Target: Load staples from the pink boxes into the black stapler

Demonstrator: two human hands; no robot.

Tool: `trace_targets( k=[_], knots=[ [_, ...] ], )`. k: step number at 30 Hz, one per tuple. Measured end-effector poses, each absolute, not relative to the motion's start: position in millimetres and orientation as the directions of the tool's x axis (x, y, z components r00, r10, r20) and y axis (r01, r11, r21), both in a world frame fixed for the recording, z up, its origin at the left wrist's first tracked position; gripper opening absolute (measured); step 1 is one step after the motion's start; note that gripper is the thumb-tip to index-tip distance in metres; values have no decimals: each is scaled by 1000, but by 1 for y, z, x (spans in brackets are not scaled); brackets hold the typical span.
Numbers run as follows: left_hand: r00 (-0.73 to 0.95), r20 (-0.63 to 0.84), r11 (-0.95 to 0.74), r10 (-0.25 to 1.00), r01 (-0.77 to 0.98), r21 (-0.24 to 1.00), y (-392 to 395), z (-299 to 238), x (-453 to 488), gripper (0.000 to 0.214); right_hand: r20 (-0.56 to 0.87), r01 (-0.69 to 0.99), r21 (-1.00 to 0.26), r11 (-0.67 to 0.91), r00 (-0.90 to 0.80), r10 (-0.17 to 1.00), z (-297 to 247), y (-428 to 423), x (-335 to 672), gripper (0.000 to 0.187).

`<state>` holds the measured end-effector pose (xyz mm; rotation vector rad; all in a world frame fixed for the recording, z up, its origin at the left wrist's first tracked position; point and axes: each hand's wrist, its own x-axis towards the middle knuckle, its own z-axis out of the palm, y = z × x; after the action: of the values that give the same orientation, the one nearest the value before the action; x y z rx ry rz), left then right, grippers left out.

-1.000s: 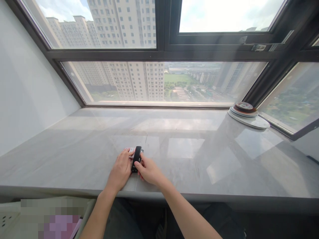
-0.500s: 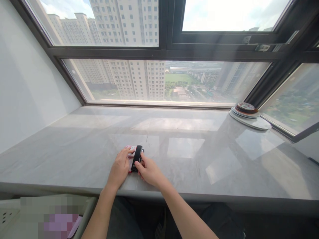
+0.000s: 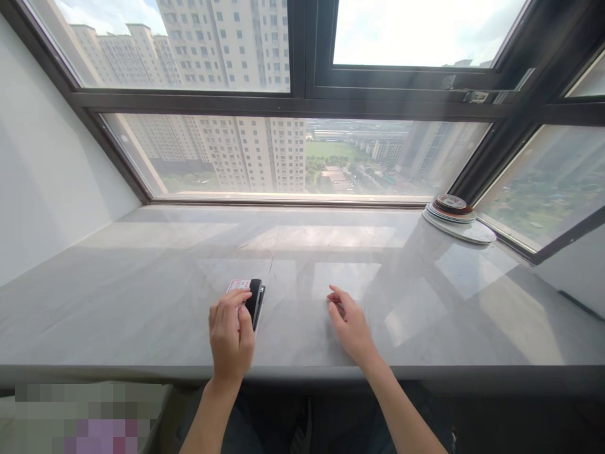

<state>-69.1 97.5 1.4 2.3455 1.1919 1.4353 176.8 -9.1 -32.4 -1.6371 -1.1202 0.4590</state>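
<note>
A black stapler point(image 3: 254, 304) lies lengthwise on the grey marbled counter point(image 3: 155, 302), left of the middle. Under and beside it is a red-and-white printed paper or card point(image 3: 239, 285), mostly covered by my fingers. My left hand point(image 3: 230, 328) is bent over both, with its fingertips and thumb closed against the stapler's left side. How firmly it grips cannot be seen. Well to the right, my right hand point(image 3: 348, 320) hovers low over the counter. It holds nothing, its fingers loosely curved and the thumb apart from them.
A stack of plates point(image 3: 456, 221) stands in the far right corner by the window. The dark window frame point(image 3: 283, 203) bounds the counter at the back, a white wall point(image 3: 51, 170) at the left. Below the front edge, at lower left, is a partly blurred-out container point(image 3: 158, 416).
My right hand has let go of the stapler and moved right. My left hand has shifted onto the stapler. The view has turned slightly to the right.
</note>
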Motion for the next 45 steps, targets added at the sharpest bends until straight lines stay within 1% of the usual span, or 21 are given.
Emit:
trace_targets(
  k=[2, 3, 4, 6, 8, 10, 12, 23, 45],
  knots=[
    [460, 614, -765, 641, 450, 461, 77, -1, -41, 32, 272, 600, -796, -76, 467, 841, -34, -26, 199, 49],
    [561, 551, -786, 618, 427, 447, 70, -4, -27, 34, 279, 679, -725, -118, 446, 850, -36, -32, 206, 51],
    [625, 495, -795, 604, 430, 427, 65, -8, -14, 37, 273, 749, -642, -164, 424, 864, -37, -38, 212, 54],
    [673, 421, -793, 608, 489, 364, 61, -20, 6, 43, 231, 849, -469, -243, 383, 894, -39, -46, 215, 60],
    [666, 396, -775, 632, 561, 292, 63, -32, 17, 52, 184, 898, -328, -292, 364, 913, -41, -49, 211, 61],
    [661, 385, -762, 644, 600, 245, 65, -41, 20, 57, 168, 916, -240, -322, 366, 915, -41, -50, 204, 61],
    [664, 376, -759, 646, 611, 225, 67, -46, 19, 59, 177, 921, -197, -337, 371, 912, -41, -49, 198, 60],
    [672, 368, -763, 642, 605, 227, 66, -44, 17, 57, 180, 923, -173, -343, 372, 911, -38, -48, 195, 61],
    [674, 358, -761, 646, 604, 237, 66, -43, 17, 57, 177, 919, -185, -347, 379, 908, -38, -48, 195, 61]
  ],
)
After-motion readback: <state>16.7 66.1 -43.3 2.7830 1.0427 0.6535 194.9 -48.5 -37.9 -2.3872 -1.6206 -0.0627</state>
